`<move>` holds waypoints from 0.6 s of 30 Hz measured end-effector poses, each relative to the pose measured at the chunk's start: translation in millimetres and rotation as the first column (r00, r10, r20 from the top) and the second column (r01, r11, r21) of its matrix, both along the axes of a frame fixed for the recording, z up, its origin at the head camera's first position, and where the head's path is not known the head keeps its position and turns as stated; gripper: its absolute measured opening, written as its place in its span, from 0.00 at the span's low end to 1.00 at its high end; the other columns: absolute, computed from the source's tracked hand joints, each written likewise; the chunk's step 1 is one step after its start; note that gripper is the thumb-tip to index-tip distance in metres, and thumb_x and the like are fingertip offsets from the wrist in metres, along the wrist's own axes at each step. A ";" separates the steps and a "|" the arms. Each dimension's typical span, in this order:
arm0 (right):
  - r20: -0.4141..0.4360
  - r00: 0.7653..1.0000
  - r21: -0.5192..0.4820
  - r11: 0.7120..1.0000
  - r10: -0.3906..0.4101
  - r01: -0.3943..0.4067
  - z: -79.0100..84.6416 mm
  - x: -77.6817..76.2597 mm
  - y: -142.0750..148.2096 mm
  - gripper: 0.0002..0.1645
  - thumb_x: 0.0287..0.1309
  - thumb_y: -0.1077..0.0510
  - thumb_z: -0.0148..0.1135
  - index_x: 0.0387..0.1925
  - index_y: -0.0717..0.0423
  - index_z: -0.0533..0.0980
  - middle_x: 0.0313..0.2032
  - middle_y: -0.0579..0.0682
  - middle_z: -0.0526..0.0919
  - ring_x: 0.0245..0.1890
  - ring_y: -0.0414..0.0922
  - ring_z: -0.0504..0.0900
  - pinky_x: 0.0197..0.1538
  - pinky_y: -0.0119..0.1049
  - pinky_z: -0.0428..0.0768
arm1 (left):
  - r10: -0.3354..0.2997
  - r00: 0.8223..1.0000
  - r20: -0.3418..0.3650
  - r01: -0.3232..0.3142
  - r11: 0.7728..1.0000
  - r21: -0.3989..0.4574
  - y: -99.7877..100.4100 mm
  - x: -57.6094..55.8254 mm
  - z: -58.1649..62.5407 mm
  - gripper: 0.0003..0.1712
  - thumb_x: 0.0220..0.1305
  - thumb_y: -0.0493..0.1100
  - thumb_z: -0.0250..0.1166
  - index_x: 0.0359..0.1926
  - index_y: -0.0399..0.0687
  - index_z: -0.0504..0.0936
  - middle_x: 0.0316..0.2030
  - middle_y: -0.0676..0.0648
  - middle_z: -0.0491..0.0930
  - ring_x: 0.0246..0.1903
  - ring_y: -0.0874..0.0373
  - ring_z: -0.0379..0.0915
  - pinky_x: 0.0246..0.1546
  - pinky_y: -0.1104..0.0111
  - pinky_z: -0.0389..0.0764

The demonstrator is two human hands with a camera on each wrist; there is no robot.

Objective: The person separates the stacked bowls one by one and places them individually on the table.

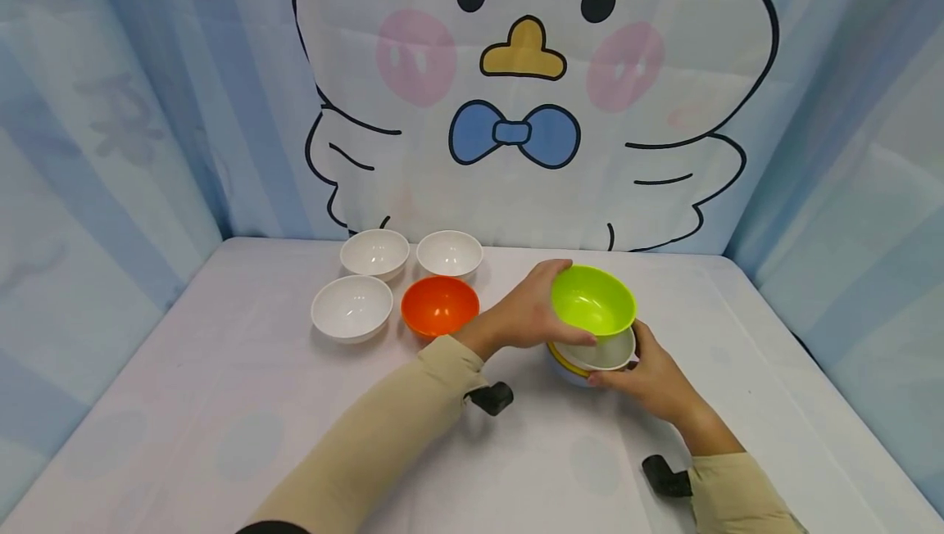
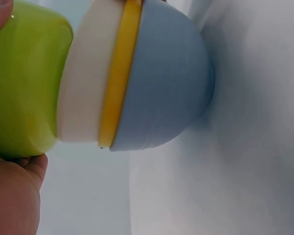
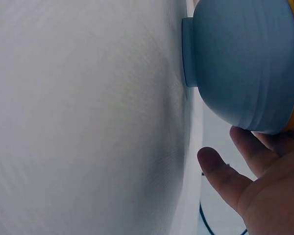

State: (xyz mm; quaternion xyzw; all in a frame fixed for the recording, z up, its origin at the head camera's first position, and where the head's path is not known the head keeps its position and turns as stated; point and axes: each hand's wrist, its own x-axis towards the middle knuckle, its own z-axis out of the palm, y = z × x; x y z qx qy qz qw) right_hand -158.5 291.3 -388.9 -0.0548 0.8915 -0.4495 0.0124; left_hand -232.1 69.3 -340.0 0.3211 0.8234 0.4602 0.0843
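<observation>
A lime-green bowl (image 1: 593, 302) is gripped by my left hand (image 1: 533, 309), thumb along its near side and fingers behind. It overlaps the top of a nested stack in the head view. That stack has a white bowl (image 2: 85, 73) uppermost, a yellow bowl (image 2: 118, 83) showing as a band below, and a blue bowl (image 2: 169, 78) at the bottom. My right hand (image 1: 660, 378) holds the stack at its right side, thumb in front near the rims. In the right wrist view, fingers (image 3: 252, 149) touch the blue bowl (image 3: 245, 58) close to its rim.
Left of my hands, an orange bowl (image 1: 440, 307) stands beside a white bowl (image 1: 352, 309). Two more white bowls, one at the left (image 1: 374, 254) and one at the right (image 1: 450, 254), stand behind them. The white-covered table (image 1: 221, 419) ends at a printed curtain (image 1: 516, 206).
</observation>
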 end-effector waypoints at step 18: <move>-0.016 1.000 0.026 1.000 -0.006 0.006 0.7 0.0 -1.9 0.65 0.48 0.51 0.80 0.75 0.65 0.48 0.65 0.65 0.65 0.60 0.59 0.70 0.58 0.49 0.73 | 0.078 0.997 -0.014 -0.076 0.993 0.092 -37.8 -1.8 14.4 0.59 0.50 0.51 0.79 0.76 0.41 0.56 0.68 0.43 0.63 0.58 0.52 0.67 0.52 0.70 0.77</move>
